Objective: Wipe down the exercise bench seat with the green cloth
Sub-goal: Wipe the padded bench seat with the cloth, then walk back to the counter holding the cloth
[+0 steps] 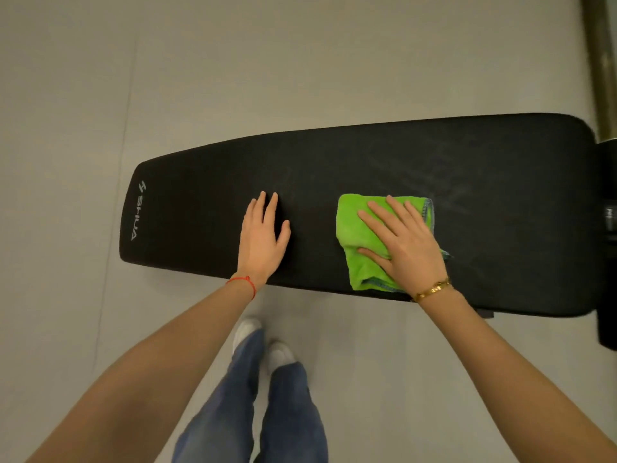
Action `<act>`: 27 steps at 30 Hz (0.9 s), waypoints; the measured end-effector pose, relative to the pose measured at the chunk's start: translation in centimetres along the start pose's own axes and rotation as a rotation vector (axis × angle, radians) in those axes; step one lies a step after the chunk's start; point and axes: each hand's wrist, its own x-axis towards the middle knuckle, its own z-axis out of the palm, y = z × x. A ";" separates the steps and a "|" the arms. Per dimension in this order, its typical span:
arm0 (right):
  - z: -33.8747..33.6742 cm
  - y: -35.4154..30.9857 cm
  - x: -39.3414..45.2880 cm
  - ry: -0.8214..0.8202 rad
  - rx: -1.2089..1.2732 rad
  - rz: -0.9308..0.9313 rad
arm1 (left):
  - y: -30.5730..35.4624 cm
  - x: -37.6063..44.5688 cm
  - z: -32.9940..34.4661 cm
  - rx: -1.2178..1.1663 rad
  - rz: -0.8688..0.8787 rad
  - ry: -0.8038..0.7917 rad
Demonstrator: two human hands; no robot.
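green cloth with blue edging, black bench seat, grey floor.

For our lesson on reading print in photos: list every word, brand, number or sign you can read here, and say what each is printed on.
"SHUA", with a small logo mark beside it: pale print at the narrow end of the black bench pad, running sideways to the camera.
Pale marks on a dark part at the right edge: too blurred to read.

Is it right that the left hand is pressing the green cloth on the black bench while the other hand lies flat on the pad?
Not quite. The head view shows the right hand pressing the green cloth on the black bench; the left hand is the one that lies flat on the pad.
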 end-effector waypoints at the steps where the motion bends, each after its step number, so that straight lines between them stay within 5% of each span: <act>1: -0.4 0.9 -0.7 0.015 0.007 0.035 | 0.3 0.1 -0.2 0.015 0.009 -0.019; 8: -1.6 4.2 3.3 0.129 0.014 0.445 | 2.1 1.3 -1.5 0.051 0.057 -0.131; 11: -0.9 3.1 4.4 0.148 -0.001 0.411 | 2.7 1.6 -2.4 0.081 0.035 -0.189; 18: -3.6 0.8 2.4 -0.142 0.005 0.289 | 6.7 1.8 -8.1 0.165 0.122 -0.362; 22: -9.0 -2.1 -0.7 -0.163 0.243 0.620 | 9.8 0.9 -13.3 0.231 0.243 -0.418; 27: -16.7 -5.4 -6.8 0.002 0.449 1.024 | 14.2 -0.6 -20.2 0.277 0.469 -0.455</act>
